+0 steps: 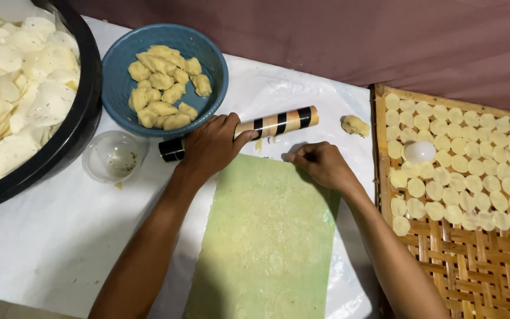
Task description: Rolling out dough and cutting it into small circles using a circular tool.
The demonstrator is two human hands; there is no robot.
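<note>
Left hand [211, 146] wrapping shut around striped rolling pin [240, 133], lying crosswise at far edge of green sheet [267, 236] on worktop [48, 236]. Right hand [321, 164] pinching sheet's far right corner. Crowding around: blue bowl [116, 88] of dough pieces, clear cup [112, 156], black tub [84, 124], dough lump [355, 125], woven tray [479, 277] bearing pale discs.

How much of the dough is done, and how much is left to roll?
Done: many small dough rounds lie on the woven tray. In hand: the left hand grips the striped rolling pin; the right hand touches the green sheet. Left: a blue bowl of dough lumps, plus one lump nearby.
</note>
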